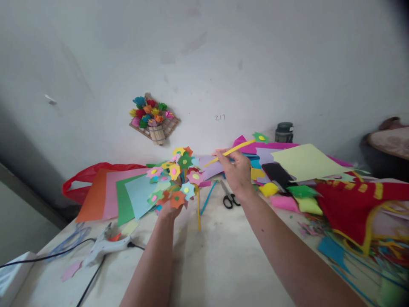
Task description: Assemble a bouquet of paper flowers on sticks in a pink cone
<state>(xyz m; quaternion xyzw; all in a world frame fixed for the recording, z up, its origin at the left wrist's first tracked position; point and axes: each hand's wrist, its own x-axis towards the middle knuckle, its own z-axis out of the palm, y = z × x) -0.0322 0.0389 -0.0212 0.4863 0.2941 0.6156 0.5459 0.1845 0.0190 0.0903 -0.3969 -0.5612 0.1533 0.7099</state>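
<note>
My left hand (170, 210) is closed beneath a bunch of paper flowers (175, 172) in many colours; the blooms hide most of its fingers and the stems. Between the fingertips of my right hand (237, 171) is a single paper flower (261, 137), green with a yellow centre, on a yellow stem that slants up to the right. Below that hand, black-handled scissors (228, 201) lie on the table. A loose yellow strip (198, 211) and a blue strip (209, 198) lie between my two hands.
Coloured paper sheets (110, 194) and a white glue gun (107, 247) with black cord lie left. On the right are a phone (277, 175), clay packets (285, 204), a red cloth (345, 213) and a dark bottle (284, 132). A flower decoration (153, 119) hangs on the wall.
</note>
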